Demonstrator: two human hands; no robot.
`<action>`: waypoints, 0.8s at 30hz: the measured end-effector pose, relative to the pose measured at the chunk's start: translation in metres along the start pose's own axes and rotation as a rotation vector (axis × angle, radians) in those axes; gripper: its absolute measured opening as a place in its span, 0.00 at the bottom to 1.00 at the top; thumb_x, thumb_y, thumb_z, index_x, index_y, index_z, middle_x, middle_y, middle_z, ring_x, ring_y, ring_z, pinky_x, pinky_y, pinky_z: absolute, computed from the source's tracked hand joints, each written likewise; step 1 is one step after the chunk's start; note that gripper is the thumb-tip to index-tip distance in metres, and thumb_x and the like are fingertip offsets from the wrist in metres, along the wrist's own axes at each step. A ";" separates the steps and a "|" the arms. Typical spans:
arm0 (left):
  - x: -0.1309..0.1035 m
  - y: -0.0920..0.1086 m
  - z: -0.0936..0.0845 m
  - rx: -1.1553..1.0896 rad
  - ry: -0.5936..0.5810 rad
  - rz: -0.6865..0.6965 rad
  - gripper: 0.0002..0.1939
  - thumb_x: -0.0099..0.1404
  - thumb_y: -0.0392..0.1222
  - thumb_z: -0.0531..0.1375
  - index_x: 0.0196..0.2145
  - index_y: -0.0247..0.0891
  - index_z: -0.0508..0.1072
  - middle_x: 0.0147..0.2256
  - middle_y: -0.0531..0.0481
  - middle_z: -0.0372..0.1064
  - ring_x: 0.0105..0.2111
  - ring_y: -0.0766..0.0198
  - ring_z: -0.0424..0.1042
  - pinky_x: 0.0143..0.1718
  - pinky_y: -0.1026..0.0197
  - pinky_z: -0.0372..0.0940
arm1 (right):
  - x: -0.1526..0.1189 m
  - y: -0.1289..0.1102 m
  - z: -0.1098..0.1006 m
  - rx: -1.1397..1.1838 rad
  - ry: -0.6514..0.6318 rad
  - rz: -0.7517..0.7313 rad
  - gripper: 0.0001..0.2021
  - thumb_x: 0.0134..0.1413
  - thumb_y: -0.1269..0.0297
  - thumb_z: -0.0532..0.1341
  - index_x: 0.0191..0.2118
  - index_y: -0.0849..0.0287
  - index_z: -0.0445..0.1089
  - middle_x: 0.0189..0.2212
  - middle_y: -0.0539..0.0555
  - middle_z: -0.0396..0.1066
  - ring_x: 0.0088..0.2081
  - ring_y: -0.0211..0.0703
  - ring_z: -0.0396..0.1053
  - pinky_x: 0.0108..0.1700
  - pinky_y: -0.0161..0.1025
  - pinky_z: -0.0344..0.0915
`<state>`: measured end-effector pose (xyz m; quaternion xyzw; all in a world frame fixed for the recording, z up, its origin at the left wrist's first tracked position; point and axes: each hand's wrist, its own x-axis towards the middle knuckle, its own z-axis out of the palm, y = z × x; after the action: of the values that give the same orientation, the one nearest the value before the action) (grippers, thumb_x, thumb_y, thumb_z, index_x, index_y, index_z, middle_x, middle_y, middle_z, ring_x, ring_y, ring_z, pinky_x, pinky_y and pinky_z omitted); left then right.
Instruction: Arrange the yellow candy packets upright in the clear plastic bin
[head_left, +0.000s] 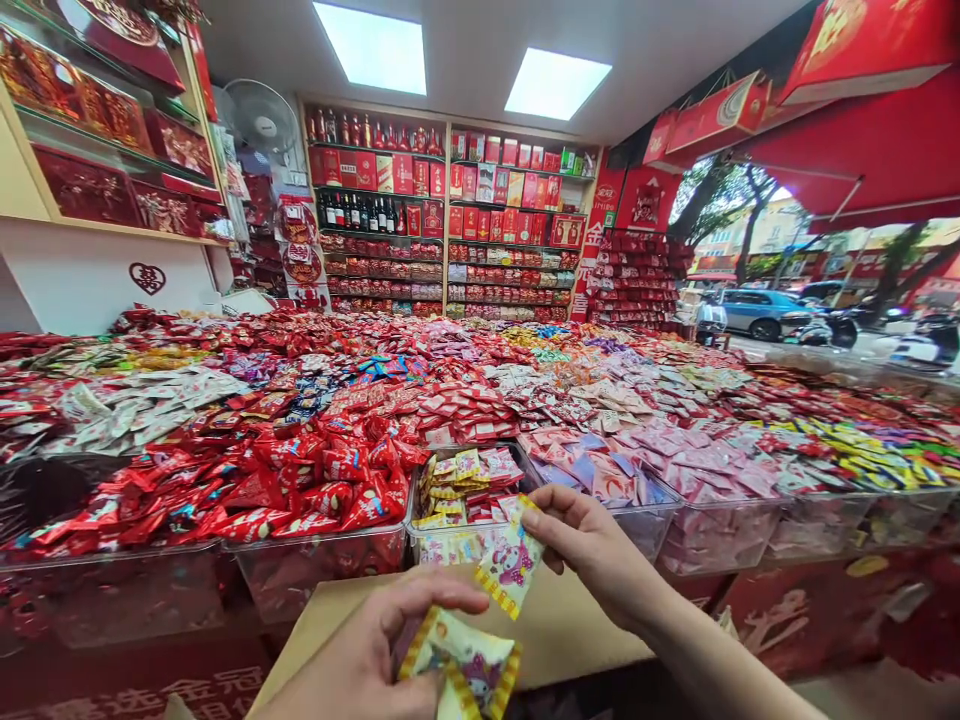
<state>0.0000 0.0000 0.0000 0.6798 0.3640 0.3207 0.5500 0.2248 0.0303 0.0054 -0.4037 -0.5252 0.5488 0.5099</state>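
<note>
My right hand (581, 545) pinches the upper corner of a yellow-edged candy packet (512, 562) printed with a pink cartoon figure. Lower and to the left, my left hand (382, 650) is closed around yellow-edged candy packets (469, 655) of the same look; how many it holds I cannot tell. Its index finger reaches toward the packet in my right hand, and whether they touch is unclear. Just beyond both hands stands a clear plastic bin (411, 520) with similar yellow-edged and pink packets inside. A brown cardboard box flap (562, 640) lies beneath my hands.
Heaped red candy packets (315, 480) fill the bins to the left. Pink packets (600, 470) and yellow ones (862, 455) fill bins to the right. Shelves (448, 220) with bottles and red boxes line the back wall. A street with a blue car (757, 310) shows at right.
</note>
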 end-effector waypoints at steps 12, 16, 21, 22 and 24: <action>0.091 0.024 -0.055 -0.169 0.139 0.069 0.26 0.44 0.26 0.56 0.43 0.41 0.68 0.42 0.48 0.70 0.39 0.60 0.71 0.38 0.60 0.67 | 0.111 -0.005 -0.002 -0.316 -0.052 -0.140 0.10 0.44 0.59 0.61 0.29 0.61 0.65 0.23 0.47 0.63 0.22 0.31 0.58 0.24 0.30 0.55; 0.130 0.035 -0.076 -0.368 0.455 0.190 0.27 0.42 0.27 0.60 0.42 0.40 0.66 0.34 0.52 0.72 0.25 0.65 0.72 0.23 0.64 0.68 | 0.140 0.021 0.005 -0.776 -0.228 -0.003 0.03 0.43 0.70 0.58 0.27 0.62 0.68 0.17 0.46 0.62 0.19 0.30 0.55 0.22 0.30 0.52; 0.166 0.014 -0.066 -0.489 0.468 0.229 0.26 0.41 0.28 0.60 0.41 0.40 0.66 0.31 0.54 0.71 0.24 0.67 0.71 0.24 0.64 0.67 | 0.139 0.061 0.025 -0.934 -0.301 0.103 0.05 0.37 0.75 0.58 0.23 0.61 0.69 0.14 0.46 0.61 0.17 0.32 0.56 0.21 0.32 0.52; 0.170 0.008 -0.063 -0.489 0.472 0.230 0.27 0.41 0.28 0.59 0.42 0.40 0.66 0.31 0.54 0.71 0.23 0.67 0.71 0.23 0.65 0.67 | 0.138 0.066 0.027 -0.948 -0.311 0.104 0.06 0.36 0.75 0.58 0.24 0.60 0.70 0.14 0.47 0.62 0.18 0.33 0.57 0.21 0.32 0.52; 0.173 -0.005 -0.059 -0.500 0.486 0.225 0.26 0.41 0.28 0.60 0.42 0.41 0.66 0.31 0.55 0.71 0.24 0.67 0.71 0.25 0.65 0.67 | 0.134 0.071 0.029 -1.020 -0.326 0.063 0.08 0.34 0.75 0.59 0.26 0.60 0.71 0.18 0.49 0.67 0.21 0.37 0.61 0.23 0.33 0.53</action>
<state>0.0411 0.1775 0.0130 0.4639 0.3173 0.6106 0.5579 0.1666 0.1626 -0.0487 -0.5252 -0.7853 0.2943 0.1441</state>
